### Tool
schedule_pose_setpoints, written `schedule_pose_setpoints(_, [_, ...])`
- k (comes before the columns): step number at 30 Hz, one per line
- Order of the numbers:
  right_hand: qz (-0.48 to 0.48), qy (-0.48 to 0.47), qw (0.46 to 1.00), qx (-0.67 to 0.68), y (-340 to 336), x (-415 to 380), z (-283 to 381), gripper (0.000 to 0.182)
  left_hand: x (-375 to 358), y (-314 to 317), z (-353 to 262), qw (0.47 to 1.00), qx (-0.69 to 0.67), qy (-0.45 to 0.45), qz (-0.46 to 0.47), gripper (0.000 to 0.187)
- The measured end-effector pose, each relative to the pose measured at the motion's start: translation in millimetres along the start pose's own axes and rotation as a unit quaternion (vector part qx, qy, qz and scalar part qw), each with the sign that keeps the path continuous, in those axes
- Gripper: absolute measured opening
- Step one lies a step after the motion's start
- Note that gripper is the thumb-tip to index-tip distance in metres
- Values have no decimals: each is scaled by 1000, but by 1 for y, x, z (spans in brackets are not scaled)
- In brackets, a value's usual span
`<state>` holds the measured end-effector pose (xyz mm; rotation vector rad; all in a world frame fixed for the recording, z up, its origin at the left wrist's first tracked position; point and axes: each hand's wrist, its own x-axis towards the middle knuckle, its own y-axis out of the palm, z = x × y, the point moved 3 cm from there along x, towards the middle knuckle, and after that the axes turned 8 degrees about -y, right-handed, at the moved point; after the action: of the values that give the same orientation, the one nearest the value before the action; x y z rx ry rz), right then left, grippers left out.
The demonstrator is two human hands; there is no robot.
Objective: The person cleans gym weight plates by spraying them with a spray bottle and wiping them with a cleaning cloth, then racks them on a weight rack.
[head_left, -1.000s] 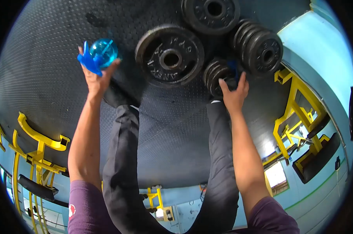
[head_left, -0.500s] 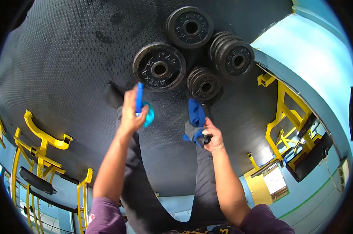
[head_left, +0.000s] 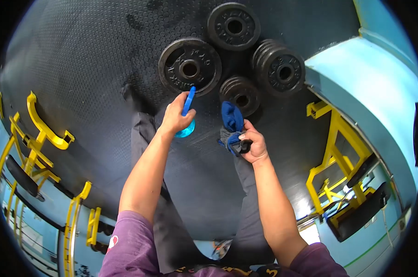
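My left hand [head_left: 177, 114] is closed around a spray bottle [head_left: 185, 131] with a blue trigger head and a clear turquoise body. Its blue top points toward the large black weight plate [head_left: 172, 78], which lies flat on the floor. In my right hand [head_left: 256, 143] is a bunched blue and grey cloth [head_left: 232, 117], with something dark and round by the fingers that I cannot make out. Just beyond the cloth sits a stack of small plates [head_left: 242, 99]. Behind are another stack of plates [head_left: 283, 73] and a further large plate [head_left: 235, 27].
Black textured rubber matting [head_left: 89, 60] covers the floor. Yellow gym frames stand at the left [head_left: 45, 127] and the right [head_left: 333, 138], with black pads on them. A light blue wall [head_left: 370, 69] rises at the right. My legs [head_left: 172, 231] are spread beneath my arms.
The spray bottle has moved right and slightly up in view with my left hand, nearer the large plate's lower edge. My right hand and the cloth have shifted slightly upward. The whole view has tilted a little.
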<state>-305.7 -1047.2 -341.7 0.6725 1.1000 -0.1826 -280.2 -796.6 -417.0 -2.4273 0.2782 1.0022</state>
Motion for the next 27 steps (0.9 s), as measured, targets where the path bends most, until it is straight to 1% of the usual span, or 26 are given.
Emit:
schedule_pose_setpoints(3, [32, -41, 996, -72, -7, 1, 16, 50, -14, 2, -5, 999, -31, 4, -39, 51])
schedule_pose_setpoints(4, [26, -54, 994, -97, -7, -2, 25, 50, -16, -1, -6, 998, -40, 1, -57, 51])
schedule_pose_setpoints(5, [16, -87, 986, -139, -11, -3, 34, 49, -18, 1, -3, 997, -51, 11, -65, 49])
schedule_pose_setpoints(7, [-20, -162, 961, -224, -17, 1, 42, 47, -15, 2, 4, 997, -46, 17, -57, 47])
schedule_pose_setpoints(9, [-80, -224, 910, -339, -30, 13, 44, 46, -18, 3, 12, 999, -32, 12, -29, 44])
schedule_pose_setpoints(10, [-75, -247, 905, -338, -45, 31, 36, 46, -12, -2, 10, 999, -20, 23, -19, 42])
schedule_pose_setpoints(11, [-110, -347, 772, -522, -60, 53, 30, 47, -5, -3, 12, 998, -4, 54, -21, 42])
schedule_pose_setpoints(12, [-148, -424, 591, -670, -67, 70, 24, 49, -3, -2, 19, 996, 12, 82, -23, 42])
schedule_pose_setpoints(13, [-167, -369, 564, -720, -69, 89, 14, 55, 0, -3, 22, 994, 25, 100, -26, 43])
schedule_pose_setpoints(14, [-199, -326, 507, -773, -77, 113, -6, 59, 6, -5, 25, 992, 39, 117, -33, 43])
schedule_pose_setpoints(16, [-272, -420, 371, -783, -71, 131, -34, 64, 21, -6, 35, 992, 64, 110, -12, 43])
schedule_pose_setpoints(17, [-274, -438, 371, -772, -73, 147, -36, 64, 33, -7, 38, 991, 78, 104, -15, 43])
schedule_pose_setpoints(19, [-329, -492, 326, -737, -91, 148, -54, 66, 43, 3, 49, 989, 106, 102, -7, 43])
schedule_pose_setpoints(22, [-324, -500, 325, -734, -97, 151, -55, 65, 59, 9, 51, 980, 132, 148, -27, 42])
schedule_pose_setpoints(24, [-333, -518, 314, -723, -95, 151, -55, 66, 67, 15, 49, 970, 153, 174, -68, 41])
schedule_pose_setpoints(25, [-335, -517, 318, -721, -94, 150, -55, 65, 66, 18, 46, 968, 151, 186, -79, 41])
schedule_pose_setpoints(27, [-335, -515, 337, -713, -94, 145, -57, 65, 60, 23, 45, 966, 211, 146, -35, 35])
